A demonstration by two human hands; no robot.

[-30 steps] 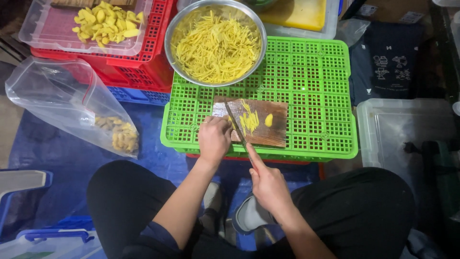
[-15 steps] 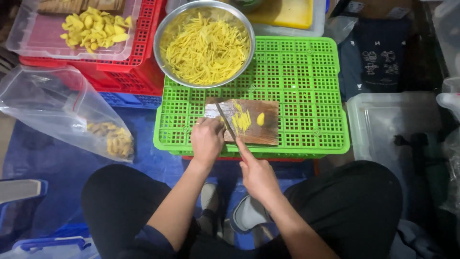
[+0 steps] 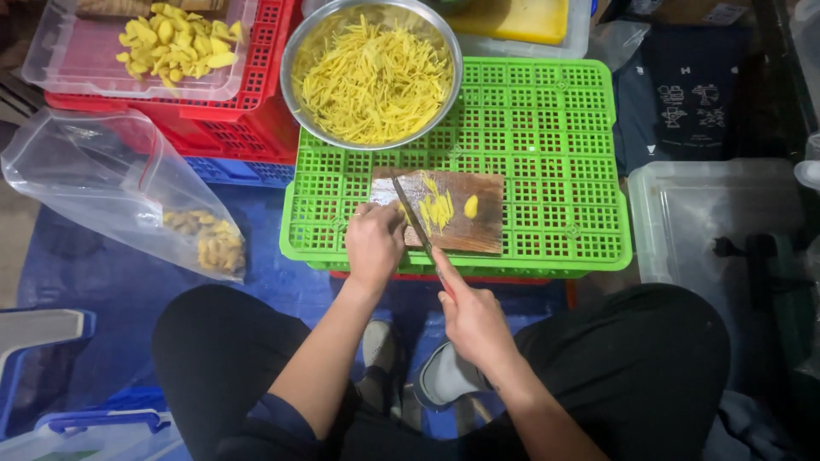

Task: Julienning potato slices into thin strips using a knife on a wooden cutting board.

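Observation:
A small wooden cutting board [image 3: 478, 229] lies on an upturned green crate [image 3: 547, 128]. Thin yellow strips [image 3: 437, 210] and one yellow slice [image 3: 471, 206] rest on the board. My right hand [image 3: 471, 318] grips a knife [image 3: 412, 224] whose blade points away from me across the board's left part. My left hand [image 3: 374, 246] presses down at the board's left edge, fingers curled beside the blade; what lies under them is hidden. A steel bowl [image 3: 299, 51] full of yellow strips stands on the crate's far left corner.
A clear tray [image 3: 51, 60] of yellow chunks sits on a red crate [image 3: 248, 128] at far left. A clear plastic bag [image 3: 102, 188] holding brownish pieces lies left of the green crate. A clear plastic bin [image 3: 692, 213] stands at right. My knees flank a blue floor sheet [image 3: 282, 282].
The view has shifted slightly. Both hands stay at the board's left edge, and the knife has kept working at the same spot.

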